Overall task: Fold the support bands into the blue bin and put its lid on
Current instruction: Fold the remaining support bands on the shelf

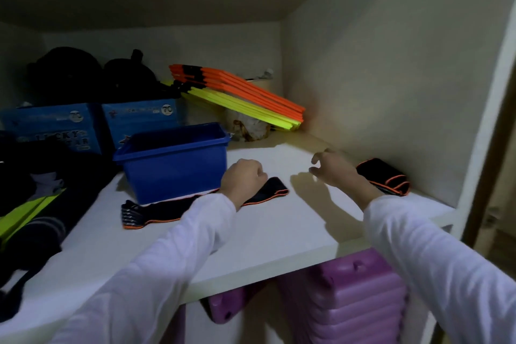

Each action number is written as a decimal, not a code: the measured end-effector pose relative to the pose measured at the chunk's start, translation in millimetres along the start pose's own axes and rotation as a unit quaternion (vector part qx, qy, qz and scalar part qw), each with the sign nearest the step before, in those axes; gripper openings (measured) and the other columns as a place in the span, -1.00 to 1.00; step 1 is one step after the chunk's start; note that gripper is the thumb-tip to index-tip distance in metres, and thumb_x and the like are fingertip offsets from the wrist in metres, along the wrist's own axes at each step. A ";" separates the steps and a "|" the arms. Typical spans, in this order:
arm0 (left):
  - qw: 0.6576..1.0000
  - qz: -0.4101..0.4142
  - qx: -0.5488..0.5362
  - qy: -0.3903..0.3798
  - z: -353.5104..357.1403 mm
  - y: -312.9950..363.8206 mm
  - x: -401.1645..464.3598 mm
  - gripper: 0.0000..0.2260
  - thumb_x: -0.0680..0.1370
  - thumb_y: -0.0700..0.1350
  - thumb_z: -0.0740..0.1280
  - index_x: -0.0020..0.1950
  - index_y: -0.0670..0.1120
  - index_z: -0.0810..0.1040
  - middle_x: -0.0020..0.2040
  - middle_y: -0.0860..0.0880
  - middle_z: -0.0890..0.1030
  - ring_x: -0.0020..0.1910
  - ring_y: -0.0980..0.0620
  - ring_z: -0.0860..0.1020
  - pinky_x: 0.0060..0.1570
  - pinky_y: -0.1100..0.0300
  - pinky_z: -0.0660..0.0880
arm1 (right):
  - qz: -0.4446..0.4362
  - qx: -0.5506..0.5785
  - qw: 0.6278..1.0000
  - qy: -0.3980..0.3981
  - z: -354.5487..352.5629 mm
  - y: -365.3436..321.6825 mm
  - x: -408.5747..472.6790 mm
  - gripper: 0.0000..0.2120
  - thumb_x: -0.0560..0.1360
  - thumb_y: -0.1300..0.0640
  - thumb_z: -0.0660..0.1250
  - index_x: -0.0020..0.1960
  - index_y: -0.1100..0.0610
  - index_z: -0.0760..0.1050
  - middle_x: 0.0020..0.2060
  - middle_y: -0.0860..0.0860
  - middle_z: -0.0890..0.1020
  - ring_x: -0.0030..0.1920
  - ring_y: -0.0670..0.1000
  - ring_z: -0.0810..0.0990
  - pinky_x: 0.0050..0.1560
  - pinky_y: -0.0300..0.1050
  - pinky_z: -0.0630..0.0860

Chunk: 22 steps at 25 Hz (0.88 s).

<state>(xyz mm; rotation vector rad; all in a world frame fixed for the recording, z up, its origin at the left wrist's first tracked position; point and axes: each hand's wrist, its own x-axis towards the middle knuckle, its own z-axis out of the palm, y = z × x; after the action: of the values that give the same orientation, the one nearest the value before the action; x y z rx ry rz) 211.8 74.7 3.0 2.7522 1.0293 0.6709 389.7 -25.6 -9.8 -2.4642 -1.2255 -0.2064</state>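
While the blue bin (178, 162) stands open, without a lid, toward the back of the white shelf (279, 232), a long black support band with orange trim (167, 209) lies flat just in front of it. The left hand (243, 176), curled into a fist, presses down on that band near its right end. The right hand (332, 167) hovers open, fingers loosely spread, beside a folded second band (385, 176) at the shelf's right edge against the wall.
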 end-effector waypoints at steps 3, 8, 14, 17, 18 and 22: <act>0.996 0.050 -0.057 -0.054 19.8 44.4 17.0 -0.76 0.53 -0.08 0.24 0.08 -0.13 0.63 0.10 -0.13 0.64 0.12 -0.13 0.56 0.04 0.10 0.50 | 0.058 -0.031 0.996 0.069 -15.1 37.6 -11.6 -0.70 0.53 0.14 0.22 0.21 0.22 0.51 0.20 0.20 0.46 0.19 0.23 0.47 0.10 -0.03 0.46; 0.980 0.105 -0.062 -0.157 53.3 82.9 34.9 -0.68 0.54 -0.08 0.27 0.24 -0.16 0.55 0.27 -0.13 0.55 0.26 -0.09 0.50 0.20 0.16 0.42 | 0.114 -0.056 0.989 0.072 -29.4 75.1 -31.6 -0.66 0.53 0.09 0.22 0.24 0.24 0.47 0.21 0.22 0.44 0.25 0.22 0.41 0.12 -0.02 0.44; 0.972 0.117 -0.037 -0.203 80.0 82.9 42.1 -0.88 0.54 -0.10 0.25 -0.03 -0.14 0.48 0.09 -0.21 0.55 0.23 -0.17 0.51 -0.02 0.19 0.30 | 0.142 -0.032 0.989 0.033 -23.7 92.4 -40.9 -0.54 0.51 -0.05 0.27 0.33 0.15 0.39 0.24 0.16 0.47 0.28 0.16 0.43 0.16 -0.01 0.44; 0.969 0.128 -0.032 -0.208 80.5 81.6 44.7 -0.87 0.53 -0.09 0.25 -0.16 -0.12 0.41 -0.07 -0.12 0.44 -0.02 -0.08 0.46 -0.11 0.20 0.27 | 0.145 -0.037 0.988 0.027 -23.5 92.7 -39.8 -0.56 0.51 -0.08 0.26 0.31 0.12 0.43 0.20 0.12 0.53 0.23 0.14 0.49 0.09 -0.04 0.47; 0.969 0.128 -0.033 -0.207 81.8 81.1 46.3 -0.83 0.52 -0.08 0.26 -0.24 -0.07 0.36 -0.09 -0.09 0.40 -0.08 -0.04 0.39 -0.20 0.20 0.26 | 0.146 -0.040 0.988 0.024 -23.4 93.1 -39.2 -0.57 0.50 -0.08 0.26 0.30 0.11 0.45 0.19 0.11 0.55 0.22 0.13 0.50 0.06 -0.05 0.48; 0.970 0.126 -0.024 -0.204 84.6 80.5 48.5 -0.83 0.53 -0.06 0.26 -0.22 -0.08 0.40 -0.07 -0.10 0.42 -0.06 -0.02 0.38 -0.18 0.20 0.30 | 0.155 -0.043 0.987 -0.001 -22.9 90.7 -36.7 -0.61 0.50 -0.08 0.27 0.23 0.11 0.52 0.12 0.10 0.62 0.13 0.14 0.57 -0.09 -0.12 0.43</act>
<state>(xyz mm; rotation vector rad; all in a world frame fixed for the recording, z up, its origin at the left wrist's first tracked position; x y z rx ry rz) 329.8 48.0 -33.4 2.8287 0.5762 0.1325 440.1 -111.4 -23.9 -2.6879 -0.8323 -0.1734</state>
